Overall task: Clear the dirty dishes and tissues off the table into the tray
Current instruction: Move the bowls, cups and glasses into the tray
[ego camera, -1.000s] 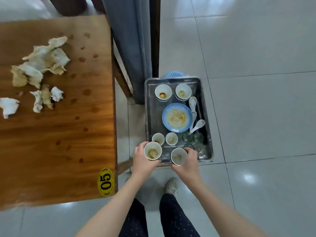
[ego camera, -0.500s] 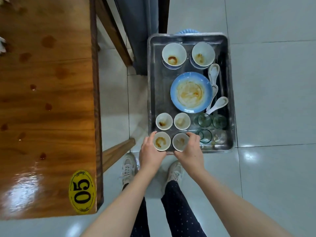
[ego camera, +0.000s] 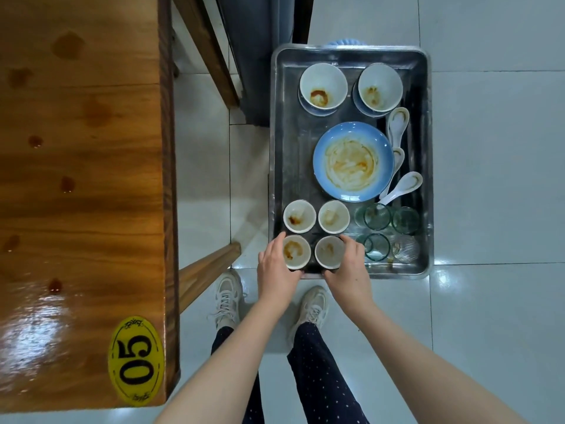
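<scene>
A metal tray (ego camera: 276, 166) stands on the floor side of the wooden table (ego camera: 82, 185). My left hand (ego camera: 275, 269) grips a small stained cup (ego camera: 296, 251) at the tray's near left corner. My right hand (ego camera: 348, 266) grips a second small cup (ego camera: 329, 251) beside it. Both cups sit low inside the tray. Behind them stand two more small cups (ego camera: 299, 216). Farther back lie a dirty blue plate (ego camera: 353, 160), two white bowls (ego camera: 323, 86), white spoons (ego camera: 400, 186) and several green glasses (ego camera: 377, 216). No tissues are in view.
The table carries sauce spots and a yellow "05" sticker (ego camera: 136, 361). A wooden bench edge (ego camera: 208, 264) juts between table and tray. A grey partition (ego camera: 253, 56) rises behind the tray. My feet (ego camera: 227, 296) stand on glossy white tiles.
I have leaned in over the tray, so the table's tissues have left the view. Both hands have lowered their cups into the tray's near left corner.
</scene>
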The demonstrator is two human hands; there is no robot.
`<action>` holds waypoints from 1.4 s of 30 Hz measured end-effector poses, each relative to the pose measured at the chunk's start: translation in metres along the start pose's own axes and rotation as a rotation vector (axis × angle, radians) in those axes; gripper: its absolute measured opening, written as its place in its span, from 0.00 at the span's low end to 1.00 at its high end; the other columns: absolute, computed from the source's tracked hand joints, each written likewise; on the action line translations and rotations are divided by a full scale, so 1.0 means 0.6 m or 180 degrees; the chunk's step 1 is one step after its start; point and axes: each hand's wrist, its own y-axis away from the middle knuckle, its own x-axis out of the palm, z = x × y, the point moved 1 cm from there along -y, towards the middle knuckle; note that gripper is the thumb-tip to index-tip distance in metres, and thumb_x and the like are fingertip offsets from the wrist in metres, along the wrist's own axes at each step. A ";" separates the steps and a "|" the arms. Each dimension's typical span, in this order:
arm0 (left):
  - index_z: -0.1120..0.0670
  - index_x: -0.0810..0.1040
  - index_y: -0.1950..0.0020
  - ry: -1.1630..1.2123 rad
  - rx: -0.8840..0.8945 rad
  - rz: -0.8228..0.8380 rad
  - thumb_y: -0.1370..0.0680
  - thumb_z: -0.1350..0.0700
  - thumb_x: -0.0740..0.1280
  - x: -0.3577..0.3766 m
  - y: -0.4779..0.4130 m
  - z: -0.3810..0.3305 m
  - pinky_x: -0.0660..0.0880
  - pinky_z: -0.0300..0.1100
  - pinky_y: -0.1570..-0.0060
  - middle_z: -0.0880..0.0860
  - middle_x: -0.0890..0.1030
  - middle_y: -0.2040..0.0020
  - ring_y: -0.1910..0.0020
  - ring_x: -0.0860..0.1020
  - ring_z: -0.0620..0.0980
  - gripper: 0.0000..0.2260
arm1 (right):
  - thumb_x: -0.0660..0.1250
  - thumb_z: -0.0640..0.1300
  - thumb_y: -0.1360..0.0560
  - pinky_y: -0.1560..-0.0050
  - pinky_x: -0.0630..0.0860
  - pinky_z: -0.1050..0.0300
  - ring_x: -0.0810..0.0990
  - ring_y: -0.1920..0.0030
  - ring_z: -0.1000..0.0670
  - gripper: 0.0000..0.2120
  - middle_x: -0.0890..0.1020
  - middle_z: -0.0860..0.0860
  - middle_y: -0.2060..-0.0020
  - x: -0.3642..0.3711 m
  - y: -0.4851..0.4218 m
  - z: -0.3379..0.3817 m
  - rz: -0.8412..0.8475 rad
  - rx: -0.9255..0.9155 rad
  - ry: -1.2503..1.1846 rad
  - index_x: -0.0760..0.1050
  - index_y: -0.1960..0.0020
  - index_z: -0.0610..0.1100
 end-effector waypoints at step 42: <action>0.50 0.66 0.26 0.1166 0.0535 -0.1191 0.26 0.60 0.72 -0.661 0.346 -0.051 0.73 0.46 0.41 0.54 0.73 0.32 0.34 0.72 0.54 0.30 | 0.65 0.37 0.25 0.42 0.71 0.58 0.72 0.37 0.50 0.22 0.76 0.51 0.38 -0.294 0.345 0.463 -0.0419 -0.1554 -0.0077 0.69 0.33 0.49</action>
